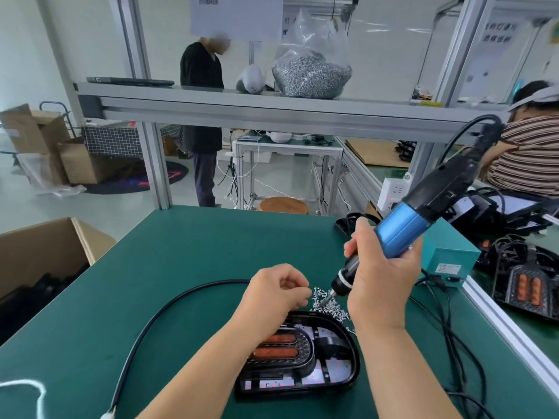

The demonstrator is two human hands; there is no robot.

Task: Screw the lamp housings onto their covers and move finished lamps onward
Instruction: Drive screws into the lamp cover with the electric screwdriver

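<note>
— What is the right grip (381, 285) doing?
— It is wrapped tight round the blue screwdriver (402, 234). The screwdriver leans up to the right, and its tip points down into the little pile of screws (328, 305).
— And the left grip (278, 290)?
— Its fingers are curled up, right at the edge of the same pile. I cannot tell if a screw is pinched in there.
— Where is the lamp?
— The lamp (338, 370) lies flat on the green desk (196, 252), just this side of the screws and partly under the left arm. Two orange bars show inside it.
— Anything else?
— A black cable (193, 289) curves across the desk on the left. A brown box (39, 252) stands by the left edge. More lamps (527, 287) lie off to the right.
</note>
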